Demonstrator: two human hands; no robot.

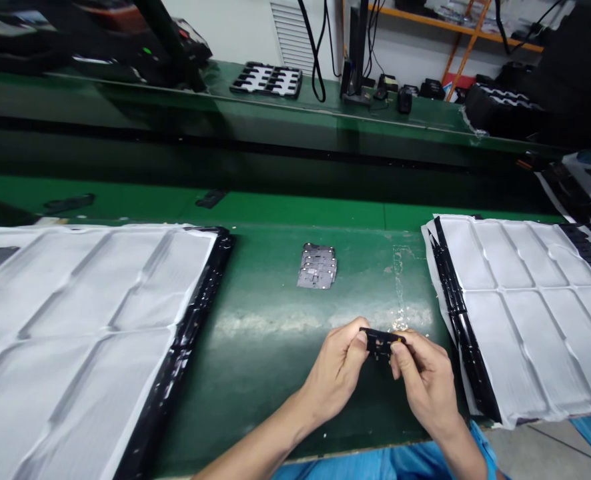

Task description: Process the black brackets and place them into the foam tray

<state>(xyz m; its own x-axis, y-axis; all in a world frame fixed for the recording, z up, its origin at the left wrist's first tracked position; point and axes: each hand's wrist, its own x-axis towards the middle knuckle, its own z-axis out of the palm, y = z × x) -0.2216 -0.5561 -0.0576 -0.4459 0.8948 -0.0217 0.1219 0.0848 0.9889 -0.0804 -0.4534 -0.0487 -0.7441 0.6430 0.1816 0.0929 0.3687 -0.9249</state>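
Observation:
Between my two hands, above the front of the green bench, is a small flat black part (381, 342) with cutouts and a yellow spot near its right end. My left hand (339, 365) pinches its left end between thumb and fingers. At the other end, my right hand (422, 375) grips it with thumb and forefinger. Farther back on the bench lies a small stack of thin grey plates (317, 266) with cutouts, touched by neither hand. The part's exact kind cannot be made out.
A stack of black trays under a white sheet (90, 287) stands at the left, another white-covered tray stack (520, 320) at the right. Behind runs a raised green shelf (320, 110) with a black-and-white tray (267, 80) and hanging cables (318, 53). Dark parts (211, 199) lie beneath it.

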